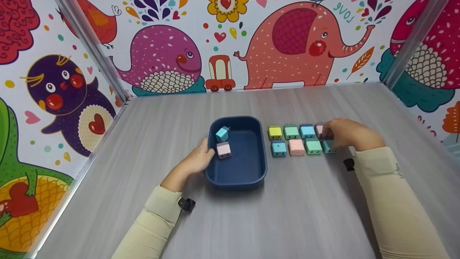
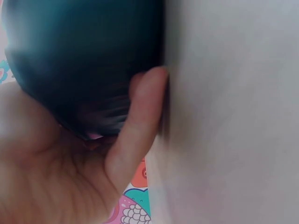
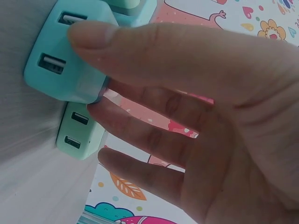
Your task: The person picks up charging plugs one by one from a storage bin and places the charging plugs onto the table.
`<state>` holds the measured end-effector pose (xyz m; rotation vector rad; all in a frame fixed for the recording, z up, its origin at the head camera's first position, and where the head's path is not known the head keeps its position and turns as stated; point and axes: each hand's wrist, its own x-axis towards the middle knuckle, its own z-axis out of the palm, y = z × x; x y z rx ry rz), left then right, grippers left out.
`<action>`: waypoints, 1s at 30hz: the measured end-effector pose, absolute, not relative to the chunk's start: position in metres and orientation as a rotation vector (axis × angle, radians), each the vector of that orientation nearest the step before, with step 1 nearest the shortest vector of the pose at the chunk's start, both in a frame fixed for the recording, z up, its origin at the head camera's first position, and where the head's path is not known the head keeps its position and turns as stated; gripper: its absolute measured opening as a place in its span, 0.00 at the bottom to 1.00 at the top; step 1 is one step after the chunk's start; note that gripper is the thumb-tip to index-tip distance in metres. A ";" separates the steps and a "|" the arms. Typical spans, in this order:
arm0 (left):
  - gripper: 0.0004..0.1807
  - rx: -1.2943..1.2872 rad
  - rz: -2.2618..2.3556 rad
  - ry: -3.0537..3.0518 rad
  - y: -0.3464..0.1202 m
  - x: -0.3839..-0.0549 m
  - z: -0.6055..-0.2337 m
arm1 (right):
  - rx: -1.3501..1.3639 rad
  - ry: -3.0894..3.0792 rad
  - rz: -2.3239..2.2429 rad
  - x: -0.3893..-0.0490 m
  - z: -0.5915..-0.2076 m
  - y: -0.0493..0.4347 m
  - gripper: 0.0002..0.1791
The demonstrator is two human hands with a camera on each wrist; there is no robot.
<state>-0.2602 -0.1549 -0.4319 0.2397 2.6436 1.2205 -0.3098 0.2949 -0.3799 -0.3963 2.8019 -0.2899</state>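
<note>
A dark blue plastic box with rounded corners stands in mid-table, a teal USB charger and a pale pink USB charger lying inside along its left wall. My left hand grips the box's left side, thumb up near the rim. To the right of the box, several USB chargers stand in two rows. At the right end of the front row, my right hand pinches a teal charger; the thumb lies over its port face and fingers reach behind it. A mint charger shows beyond it.
The back row includes a yellow charger, a green charger, a blue charger and a pink charger partly behind the right hand. The front row also has a blue charger and a peach charger. Cartoon-printed walls border the table.
</note>
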 end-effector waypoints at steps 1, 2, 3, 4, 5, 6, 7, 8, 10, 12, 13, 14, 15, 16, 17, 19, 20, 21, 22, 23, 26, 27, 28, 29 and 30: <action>0.31 0.240 1.222 2.641 -0.155 -0.260 -0.432 | -0.390 2.803 -0.292 -0.310 -0.380 0.295 0.28; 0.31 0.239 1.224 2.640 -0.155 -0.260 -0.432 | -0.388 2.803 -0.294 -0.310 -0.380 0.295 0.28; 0.31 0.239 1.223 2.640 -0.155 -0.260 -0.432 | -0.386 2.803 -0.298 -0.309 -0.380 0.294 0.28; 0.31 0.239 1.223 2.642 -0.155 -0.260 -0.432 | -0.382 2.803 -0.301 -0.309 -0.380 0.294 0.28; 0.31 0.244 1.219 2.646 -0.155 -0.260 -0.432 | -0.379 2.803 -0.303 -0.309 -0.379 0.294 0.28; 0.31 0.245 1.218 2.648 -0.155 -0.260 -0.432 | -0.375 2.802 -0.307 -0.309 -0.380 0.294 0.28; 0.31 0.247 1.216 2.650 -0.155 -0.260 -0.432 | -0.370 2.801 -0.310 -0.309 -0.379 0.294 0.28; 0.31 0.248 1.214 2.652 -0.155 -0.260 -0.432 | -0.368 2.798 -0.313 -0.309 -0.379 0.294 0.28; 0.30 0.250 1.211 2.656 -0.155 -0.261 -0.433 | -0.360 2.795 -0.316 -0.309 -0.379 0.293 0.28; 0.30 0.242 1.207 2.653 -0.155 -0.261 -0.433 | -0.360 2.792 -0.316 -0.309 -0.379 0.294 0.28; 0.29 0.239 1.202 2.655 -0.155 -0.261 -0.432 | -0.359 2.791 -0.315 -0.309 -0.379 0.294 0.29; 0.29 0.237 1.197 2.657 -0.155 -0.261 -0.432 | -0.357 2.788 -0.314 -0.309 -0.379 0.294 0.29; 0.29 0.234 1.191 2.658 -0.155 -0.260 -0.432 | -0.355 2.786 -0.315 -0.309 -0.379 0.294 0.29; 0.28 0.232 1.185 2.660 -0.155 -0.260 -0.431 | -0.353 2.784 -0.316 -0.309 -0.378 0.294 0.30; 0.28 0.228 1.181 2.662 -0.155 -0.260 -0.431 | -0.353 2.783 -0.314 -0.309 -0.378 0.294 0.30; 0.29 0.226 1.175 2.664 -0.154 -0.260 -0.431 | -0.351 2.782 -0.308 -0.309 -0.378 0.295 0.31; 0.29 0.225 1.174 2.663 -0.154 -0.260 -0.431 | -0.350 2.783 -0.305 -0.309 -0.379 0.295 0.31; 0.29 0.224 1.177 2.662 -0.154 -0.260 -0.431 | -0.351 2.785 -0.303 -0.309 -0.379 0.295 0.31; 0.29 0.224 1.180 2.661 -0.154 -0.260 -0.431 | -0.351 2.785 -0.299 -0.309 -0.379 0.294 0.31; 0.29 0.225 1.183 2.661 -0.154 -0.260 -0.431 | -0.353 2.787 -0.295 -0.309 -0.379 0.294 0.30; 0.30 0.238 1.195 2.658 -0.154 -0.260 -0.431 | -0.376 2.801 -0.282 -0.310 -0.379 0.294 0.29; 0.29 0.242 1.196 2.659 -0.154 -0.260 -0.431 | -0.385 2.805 -0.279 -0.309 -0.379 0.293 0.28; 0.29 0.246 1.196 2.659 -0.154 -0.260 -0.431 | -0.389 2.808 -0.278 -0.309 -0.379 0.293 0.27; 0.29 0.249 1.196 2.658 -0.154 -0.260 -0.431 | -0.394 2.812 -0.278 -0.309 -0.379 0.294 0.27; 0.29 0.250 1.194 2.658 -0.154 -0.260 -0.431 | -0.398 2.814 -0.276 -0.309 -0.379 0.293 0.27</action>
